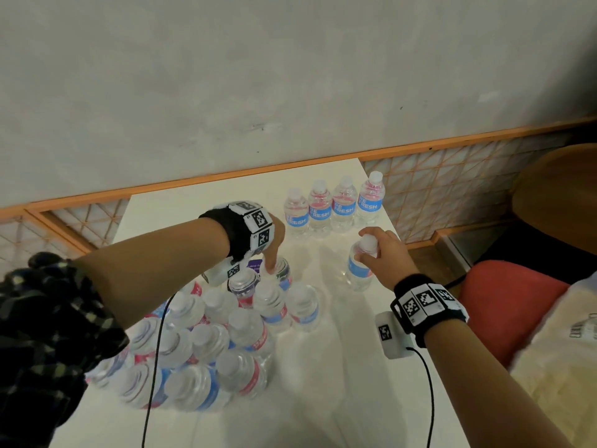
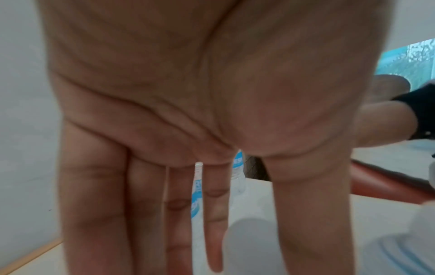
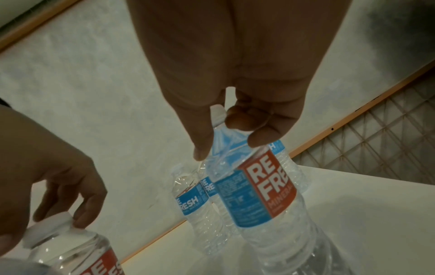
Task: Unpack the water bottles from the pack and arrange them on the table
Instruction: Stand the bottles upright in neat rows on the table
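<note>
Clear plastic bottle point(image 1: 361, 263), upright, pinched at its neck by right hand point(image 1: 386, 253) over the worktop point(image 1: 339, 367), near the row point(image 1: 336, 206); left hand point(image 1: 271, 244) fingers extended, touching a pack bottle's cap point(image 3: 48, 229).

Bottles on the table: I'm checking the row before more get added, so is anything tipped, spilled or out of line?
Nothing stands out: the four bottles in the back row stand upright, side by side, and the table shows no spill.

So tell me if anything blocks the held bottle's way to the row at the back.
Nothing visible does. The right hand holds the bottle near the row of four, with only bare table between them.
</note>
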The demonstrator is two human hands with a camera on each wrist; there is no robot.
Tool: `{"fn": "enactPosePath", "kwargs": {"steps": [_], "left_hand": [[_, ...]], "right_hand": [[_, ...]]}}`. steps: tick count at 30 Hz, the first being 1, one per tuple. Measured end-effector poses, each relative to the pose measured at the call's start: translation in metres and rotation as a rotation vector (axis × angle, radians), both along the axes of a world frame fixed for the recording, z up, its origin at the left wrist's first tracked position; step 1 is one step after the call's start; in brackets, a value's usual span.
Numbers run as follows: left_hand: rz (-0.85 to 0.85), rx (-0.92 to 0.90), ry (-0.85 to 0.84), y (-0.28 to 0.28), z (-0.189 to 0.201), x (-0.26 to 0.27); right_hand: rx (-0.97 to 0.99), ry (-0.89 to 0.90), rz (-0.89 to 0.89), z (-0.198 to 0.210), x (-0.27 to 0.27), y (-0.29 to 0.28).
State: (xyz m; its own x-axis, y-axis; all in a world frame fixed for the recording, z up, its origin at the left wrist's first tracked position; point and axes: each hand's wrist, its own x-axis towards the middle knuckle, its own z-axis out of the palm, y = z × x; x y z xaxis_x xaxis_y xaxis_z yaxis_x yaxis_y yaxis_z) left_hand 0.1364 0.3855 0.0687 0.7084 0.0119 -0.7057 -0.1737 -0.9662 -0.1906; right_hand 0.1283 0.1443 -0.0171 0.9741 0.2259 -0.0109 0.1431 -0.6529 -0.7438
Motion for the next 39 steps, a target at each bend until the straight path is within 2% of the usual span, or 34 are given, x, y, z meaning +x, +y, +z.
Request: {"fn": "enactPosePath", "kwargs": {"steps": [3,7,14,23,28,39], "left_hand": [[-0.018,-0.026,-0.012,0.002,0.002,-0.007],[-0.001,-0.137,-0.172,-0.005,0.005,-0.007],[-0.01,-0.255,-0.315,-0.046,0.0,0.005],[0.026,-0.401,-0.375,-0.061,-0.013,0.019],[0.092,-0.458,-0.293,-0.064,-0.015,0.02],[0.123,-0.498,-0.28,-0.065,-0.018,0.021]], "right_hand": [[0.009,0.025,-0.041,0.001,-0.003,-0.004],[0.02,-0.003,-0.064,0.009,-0.005,-0.01],[-0.248,0.033,0.061,0.032,0.01,-0.005],[-0.487,-0.014,0.202,0.044,0.041,-0.012],[-0.519,0.019,0.162,0.046,0.065,-0.014],[-0.522,-0.008,0.088,0.048,0.086,-0.014]]}}
